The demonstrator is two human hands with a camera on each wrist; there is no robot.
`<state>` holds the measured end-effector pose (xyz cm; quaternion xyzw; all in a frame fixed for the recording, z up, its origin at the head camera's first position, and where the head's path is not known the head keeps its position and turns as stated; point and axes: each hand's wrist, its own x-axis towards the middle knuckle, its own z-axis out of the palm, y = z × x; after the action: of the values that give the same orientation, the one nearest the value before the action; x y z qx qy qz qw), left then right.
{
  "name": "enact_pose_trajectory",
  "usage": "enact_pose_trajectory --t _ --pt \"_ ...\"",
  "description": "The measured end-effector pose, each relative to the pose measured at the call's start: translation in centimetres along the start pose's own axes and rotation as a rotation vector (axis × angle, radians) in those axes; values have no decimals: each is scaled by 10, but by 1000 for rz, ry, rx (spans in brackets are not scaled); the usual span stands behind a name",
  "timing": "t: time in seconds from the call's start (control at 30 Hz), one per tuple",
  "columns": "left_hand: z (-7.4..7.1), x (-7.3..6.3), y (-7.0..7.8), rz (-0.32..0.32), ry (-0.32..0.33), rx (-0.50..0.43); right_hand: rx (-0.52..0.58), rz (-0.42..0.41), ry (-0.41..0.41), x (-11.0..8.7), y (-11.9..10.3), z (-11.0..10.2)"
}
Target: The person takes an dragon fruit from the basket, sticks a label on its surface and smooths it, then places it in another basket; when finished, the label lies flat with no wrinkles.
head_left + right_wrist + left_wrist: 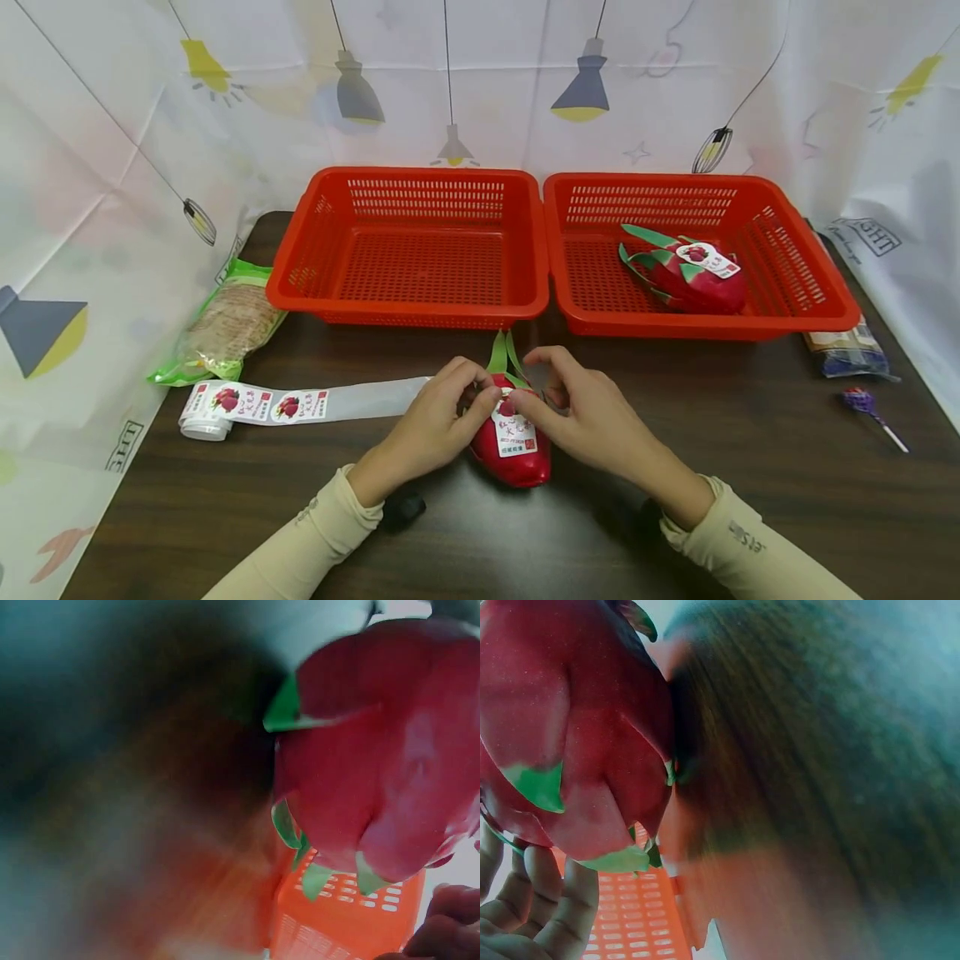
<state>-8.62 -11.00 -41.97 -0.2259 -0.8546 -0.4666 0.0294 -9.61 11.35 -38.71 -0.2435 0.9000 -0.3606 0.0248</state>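
Note:
A red artificial dragon fruit (517, 467) with green leaf tips lies on the table between the two hands. A white printed label (516, 433) with a fruit picture is on its upper side. My left hand (442, 412) rests at the fruit's left, thumb and fingertips by the label's top edge. From the right, my right hand (592, 417) touches the label with its thumb, its other fingers bent loosely above the fruit. The dragon fruit (577, 720) fills much of the left wrist view, with fingers beyond it. Whether the fingertips press the fruit is partly hidden.
Two red baskets stand behind: the left basket (408, 315) and the right basket (705, 325), which holds another labelled dragon fruit (705, 292). At left lie a label roll (206, 425) with its strip unrolled and a bread bag (232, 325). A lollipop (862, 402) and package (855, 350) lie right.

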Motion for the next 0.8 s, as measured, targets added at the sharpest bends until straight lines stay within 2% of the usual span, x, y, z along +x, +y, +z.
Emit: enact_pose_trajectory --t 0.13,0.23,0.4,0.5,0.6,0.8 --pt "1 -1 -1 -3 -1 0 -58 33 -88 7 -4 1" --pt "1 -1 -1 -3 1 12 -34 52 -132 3 -4 1" --pt "0 -1 0 -22 4 25 135 50 -174 -9 5 0" --pt "1 -1 1 -33 6 23 286 32 -165 -14 15 1" --pt "1 -1 1 -37 10 21 387 34 -157 -17 21 3" --pt "0 -3 2 -35 33 50 398 32 -152 -17 22 4"
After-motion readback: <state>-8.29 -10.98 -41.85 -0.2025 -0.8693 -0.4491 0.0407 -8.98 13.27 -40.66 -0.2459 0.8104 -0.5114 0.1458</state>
